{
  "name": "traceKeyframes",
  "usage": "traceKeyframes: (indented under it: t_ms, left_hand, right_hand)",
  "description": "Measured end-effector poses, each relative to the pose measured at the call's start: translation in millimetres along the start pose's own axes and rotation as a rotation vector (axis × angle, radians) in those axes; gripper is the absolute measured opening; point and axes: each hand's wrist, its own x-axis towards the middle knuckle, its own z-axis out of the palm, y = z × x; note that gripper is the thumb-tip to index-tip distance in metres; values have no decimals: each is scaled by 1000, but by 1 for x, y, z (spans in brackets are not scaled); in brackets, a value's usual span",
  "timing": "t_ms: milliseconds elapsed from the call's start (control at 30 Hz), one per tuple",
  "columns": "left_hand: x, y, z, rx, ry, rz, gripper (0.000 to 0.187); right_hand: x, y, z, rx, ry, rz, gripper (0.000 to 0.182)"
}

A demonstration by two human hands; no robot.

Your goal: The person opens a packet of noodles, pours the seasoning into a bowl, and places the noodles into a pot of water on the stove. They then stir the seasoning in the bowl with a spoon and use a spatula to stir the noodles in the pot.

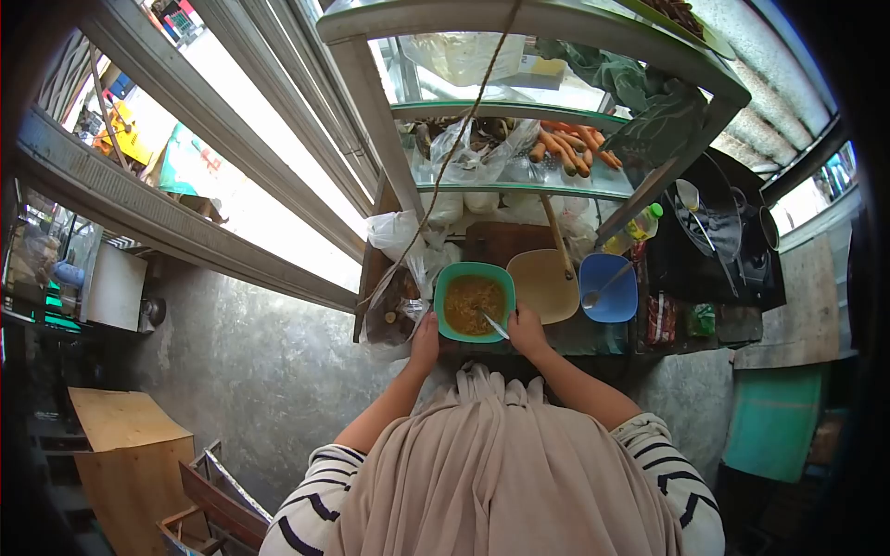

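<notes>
A green bowl point(449, 278) filled with yellowish-orange food stands on the counter in front of me. My left hand point(425, 339) grips its near left rim. My right hand point(527, 332) is closed on a metal spoon point(495, 325) whose tip dips into the bowl's near right side. Beside it lie a beige bowl point(540, 284) with a wooden handle sticking up and a blue bowl point(609, 291) holding a spoon.
A glass display case point(519, 190) rises behind the bowls, with carrots point(567, 148), bagged food and leafy greens on its shelves. Plastic bags point(400, 236) sit left of the green bowl. A dark wok and stove point(718, 232) are at right. Wooden furniture point(130, 445) stands on the floor at lower left.
</notes>
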Motion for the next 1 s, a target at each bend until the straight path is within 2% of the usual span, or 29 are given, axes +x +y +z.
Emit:
traceKeyframes:
  t_ms: [67, 100, 167, 200, 267, 300, 367, 500, 567, 600, 667, 700, 767, 833, 933, 1000]
  left_hand:
    - [-1, -3, 6, 85, 17, 59, 47]
    - [7, -13, -20, 97, 31, 46, 47]
    - [50, -51, -47, 253, 82, 346, 48]
    - [47, -46, -42, 248, 79, 346, 48]
    - [29, -27, -30, -98, -19, 147, 46]
    - [33, -30, -36, -100, -19, 148, 46]
    - [48, -42, -50, 468, -95, 374, 44]
    - [59, -29, -33, 361, -139, 500, 42]
    - [43, -1, -27, 421, -226, 344, 46]
    - [56, -14, -42, 419, -226, 344, 46]
    - [97, -50, -83, 288, -20, 364, 49]
    - [89, -39, -84, 287, -22, 362, 49]
    - [62, -8, -78, 159, -16, 183, 49]
    - [53, 3, -76, 179, -21, 180, 48]
    - [30, 20, -67, 178, 78, 181, 49]
    - [15, 29, -72, 243, -130, -183, 53]
  right_hand:
    - [-6, -18, -15, 58, 11, 88, 35]
    - [-12, -33, -4, 75, -2, 98, 35]
    - [-13, -39, -8, 60, 84, 114, 33]
    - [-12, -35, -7, 54, 86, 113, 33]
    - [-13, -26, -2, -8, 180, 6, 35]
    - [-14, -25, -3, -11, 180, 4, 35]
    - [-14, -26, -8, 0, 138, 48, 34]
    - [-13, -26, -14, 10, 111, 73, 32]
    - [-14, -30, -16, 34, 117, 84, 31]
    - [-15, -30, -15, 33, 117, 84, 31]
    - [-18, -29, -12, -9, 140, 65, 32]
    - [-20, -29, -12, -10, 141, 67, 32]
    - [-26, -31, -10, 66, 112, 109, 30]
    - [-31, -24, 0, 63, 144, 93, 29]
    - [-41, -24, 9, 79, 179, 87, 28]
    - [-45, -24, 12, 98, 180, 101, 28]
